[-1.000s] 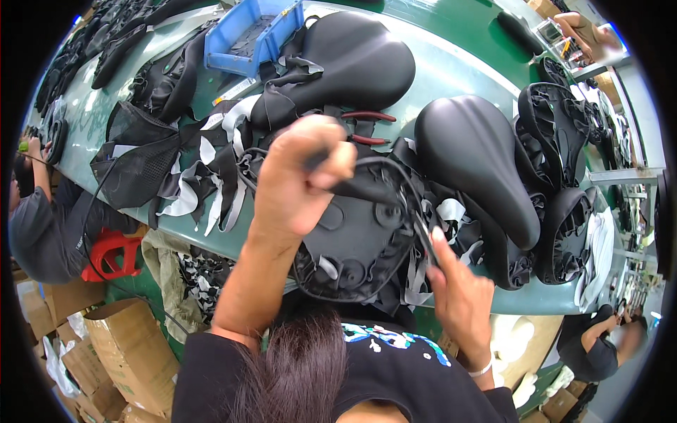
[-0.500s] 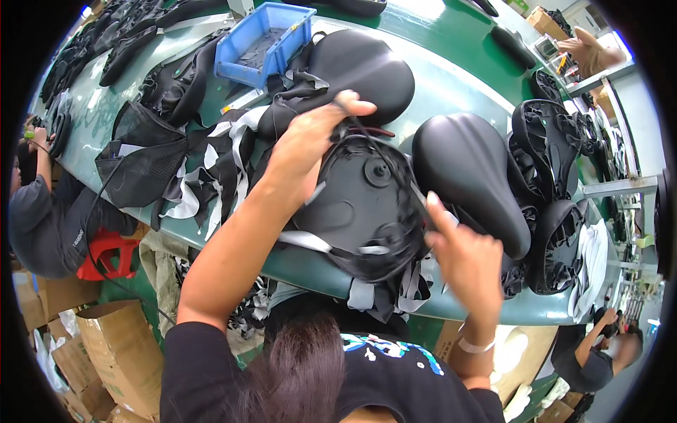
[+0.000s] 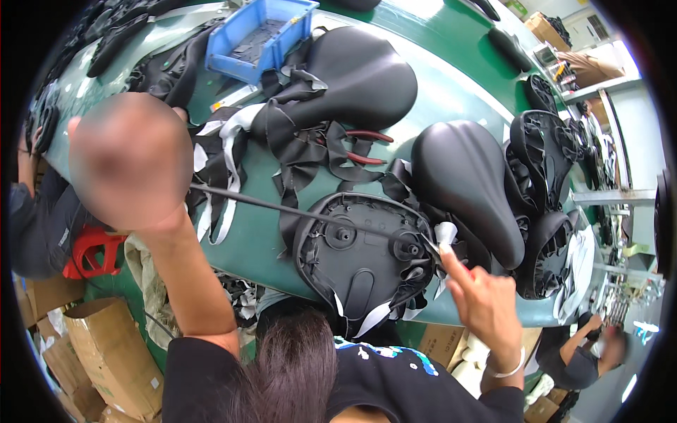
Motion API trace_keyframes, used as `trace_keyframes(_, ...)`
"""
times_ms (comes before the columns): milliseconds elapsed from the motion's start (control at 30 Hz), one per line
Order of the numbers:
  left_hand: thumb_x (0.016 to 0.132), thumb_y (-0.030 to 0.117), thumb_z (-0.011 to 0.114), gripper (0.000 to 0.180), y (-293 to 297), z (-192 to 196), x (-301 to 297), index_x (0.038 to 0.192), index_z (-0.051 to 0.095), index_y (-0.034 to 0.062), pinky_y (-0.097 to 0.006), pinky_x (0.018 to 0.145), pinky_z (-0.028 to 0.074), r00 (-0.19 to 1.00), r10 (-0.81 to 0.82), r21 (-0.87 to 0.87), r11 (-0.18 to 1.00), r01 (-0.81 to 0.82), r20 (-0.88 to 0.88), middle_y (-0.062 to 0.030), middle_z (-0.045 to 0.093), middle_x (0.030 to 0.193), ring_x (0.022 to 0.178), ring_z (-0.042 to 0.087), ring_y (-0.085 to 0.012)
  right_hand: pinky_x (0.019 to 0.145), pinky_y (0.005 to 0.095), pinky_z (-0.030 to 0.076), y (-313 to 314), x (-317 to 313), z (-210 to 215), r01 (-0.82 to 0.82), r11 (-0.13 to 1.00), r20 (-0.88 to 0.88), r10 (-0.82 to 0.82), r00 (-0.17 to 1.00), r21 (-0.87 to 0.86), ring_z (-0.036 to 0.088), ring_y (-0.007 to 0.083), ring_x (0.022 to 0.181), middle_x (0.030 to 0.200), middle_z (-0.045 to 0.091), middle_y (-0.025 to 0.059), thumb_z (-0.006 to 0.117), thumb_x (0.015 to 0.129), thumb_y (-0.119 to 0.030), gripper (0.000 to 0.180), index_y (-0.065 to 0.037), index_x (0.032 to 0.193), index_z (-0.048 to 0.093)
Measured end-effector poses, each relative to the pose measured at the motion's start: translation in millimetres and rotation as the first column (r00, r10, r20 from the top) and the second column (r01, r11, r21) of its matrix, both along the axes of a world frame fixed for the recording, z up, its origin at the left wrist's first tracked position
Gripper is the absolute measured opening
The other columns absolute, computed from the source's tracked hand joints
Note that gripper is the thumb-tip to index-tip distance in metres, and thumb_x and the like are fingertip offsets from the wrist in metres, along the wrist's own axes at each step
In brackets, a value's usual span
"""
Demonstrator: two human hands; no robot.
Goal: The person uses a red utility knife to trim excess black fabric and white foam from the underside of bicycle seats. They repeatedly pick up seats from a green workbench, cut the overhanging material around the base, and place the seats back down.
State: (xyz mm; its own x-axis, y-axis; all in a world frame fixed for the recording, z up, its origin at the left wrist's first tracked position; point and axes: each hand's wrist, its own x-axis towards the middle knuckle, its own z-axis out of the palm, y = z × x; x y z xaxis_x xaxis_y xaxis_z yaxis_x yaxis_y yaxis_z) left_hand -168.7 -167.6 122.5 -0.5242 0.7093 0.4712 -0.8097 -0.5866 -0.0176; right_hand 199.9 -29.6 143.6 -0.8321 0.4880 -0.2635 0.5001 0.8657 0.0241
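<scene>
An upturned black bicycle saddle (image 3: 363,243) lies at the table's near edge, its underside and cover edge showing. My left hand (image 3: 134,162), blurred, is out at the left and closed on the end of a black strip (image 3: 275,206). The strip runs taut across to the saddle's right rim. At that rim my right hand (image 3: 486,299) is closed round a thin metal-tipped tool (image 3: 431,248), index finger stretched along it. Most of the tool is hidden by the hand. White fabric strips hang from the saddle's near edge.
Finished-looking black saddles (image 3: 462,180) lie right of the work, with upturned ones beyond. Red tool handles (image 3: 367,134) poke from black scraps behind. A blue bin (image 3: 243,53) stands at the back left. Cardboard boxes (image 3: 116,349) and a red stool (image 3: 95,250) are on the floor; other people sit nearby.
My left hand has swung far left from above the saddle, drawing the black strip out straight. The saddle has turned and lies lower; my right hand has shifted slightly nearer and right.
</scene>
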Motion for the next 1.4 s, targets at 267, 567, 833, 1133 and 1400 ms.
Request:
trace_keyframes(267,0.071,0.018,0.064,0.015,110.2,-48.6,52.0,0.081,0.066,0.0067,-0.039,0.083,0.041,-0.599,-0.239,0.084,0.884,-0.460,-0.764,-0.0080,0.057,0.089,0.096,0.049,-0.0265,0.051,0.0408,0.040,28.8,-35.9,5.8,-0.042,0.997,-0.069,0.038,0.997,-0.067,0.056,0.0309,0.053,0.059,0.055,0.0116,0.060,0.087,-0.020,0.044,-0.013,0.130,0.054)
trace_keyframes(567,0.095,0.026,0.056,0.027,120.5,-42.7,71.2,0.077,0.050,0.0077,-0.028,0.043,0.034,0.791,-0.370,-0.738,0.658,-0.146,-0.487,-0.0007,0.045,0.064,0.051,0.042,-0.0098,0.045,0.0385,0.042,2.6,-17.2,-13.3,-0.119,0.992,-0.071,0.116,0.991,-0.051,0.056,0.0263,0.046,0.055,0.055,0.0080,0.062,0.087,-0.024,0.057,-0.014,0.140,0.042)
trace_keyframes(833,0.098,0.026,0.048,0.037,93.9,51.4,84.9,0.074,0.032,0.0039,-0.030,0.050,0.025,0.486,0.768,-0.566,0.198,-0.800,-0.418,-0.0022,0.028,0.065,0.054,0.027,-0.0133,0.058,0.0346,0.051,-88.0,17.4,-31.1,0.500,0.316,0.043,-0.813,0.581,-0.806,0.065,0.0210,0.058,0.069,0.064,0.0109,0.057,0.093,-0.015,0.057,-0.010,0.144,0.032)
trace_keyframes(1133,0.081,0.027,0.072,0.030,61.8,-53.6,46.6,0.102,0.063,0.0071,-0.039,0.077,0.048,-0.451,-0.297,0.512,-0.176,-0.841,-0.842,-0.0137,0.064,0.110,0.081,0.062,-0.0326,0.061,0.0235,0.046,-62.8,-16.0,-75.6,0.142,0.527,-0.500,-0.845,0.187,-0.838,0.055,0.0123,0.069,0.084,0.053,0.0035,0.068,0.081,-0.010,0.067,-0.001,0.137,0.031)
trace_keyframes(1400,0.088,0.042,0.064,0.041,64.7,-79.2,17.5,0.089,0.070,0.0024,-0.026,0.069,0.046,0.153,-0.661,-0.628,0.578,-0.522,-0.735,-0.0047,0.066,0.081,0.072,0.057,-0.0124,0.066,0.0305,0.048,27.2,-44.6,3.6,0.027,0.917,-0.742,-0.338,0.579,-0.397,0.058,0.0140,0.069,0.089,0.061,0.0069,0.072,0.078,-0.011,0.047,-0.001,0.119,0.052)
